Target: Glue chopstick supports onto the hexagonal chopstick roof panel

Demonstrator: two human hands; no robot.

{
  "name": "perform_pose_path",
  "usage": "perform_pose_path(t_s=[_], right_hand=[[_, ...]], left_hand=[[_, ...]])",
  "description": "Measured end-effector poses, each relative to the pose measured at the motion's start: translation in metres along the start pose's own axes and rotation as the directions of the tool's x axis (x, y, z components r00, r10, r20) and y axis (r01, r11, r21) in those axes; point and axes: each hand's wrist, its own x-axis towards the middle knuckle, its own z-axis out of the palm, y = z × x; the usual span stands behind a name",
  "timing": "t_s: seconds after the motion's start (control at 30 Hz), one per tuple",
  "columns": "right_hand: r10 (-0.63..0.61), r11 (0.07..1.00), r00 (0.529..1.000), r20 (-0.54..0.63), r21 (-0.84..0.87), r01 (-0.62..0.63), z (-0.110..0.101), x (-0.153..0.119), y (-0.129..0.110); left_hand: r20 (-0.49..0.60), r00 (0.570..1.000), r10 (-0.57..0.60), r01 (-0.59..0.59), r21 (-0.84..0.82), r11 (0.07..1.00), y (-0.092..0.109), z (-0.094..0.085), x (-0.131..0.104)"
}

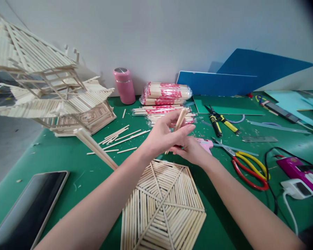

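My left hand point(163, 133) is closed around a small bundle of wooden sticks point(181, 118), held tilted over the table. Just below it, my right hand point(194, 151) has its fingers curled at the lower end of the same sticks; its fingertips are partly hidden. Under my forearms lies a hexagonal panel point(185, 189) of wooden sticks, laid in triangular sections. A thicker post of bundled sticks point(96, 149) slants up at the panel's left, its lower end hidden by my left arm. A pink glue gun point(206, 145) lies partly behind my right hand.
A stick-built pagoda model point(65, 97) stands at left, a phone point(31, 208) nearer. Behind are loose sticks point(117, 135), a pink flask point(124, 86) and wrapped stick packs point(167, 93). Wire strippers point(220, 121), red-and-yellow pliers point(246, 166) and a power strip point(299, 172) lie right.
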Motion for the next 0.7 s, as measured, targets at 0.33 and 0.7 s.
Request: perform_pose_path(t_s=[0.33,0.7], right_hand=[[-0.01,0.999,1.0,0.016,0.035,0.009,-0.004,-0.001,-0.005],[0.002,1.0,1.0,0.022,0.027,-0.002,-0.002,0.001,0.001]], left_hand=[[-0.042,0.982,0.183,-0.142,0.473,0.87,-0.028,-0.014,-0.036],[-0.047,0.989,0.14,-0.081,0.618,0.782,-0.022,-0.008,-0.035]])
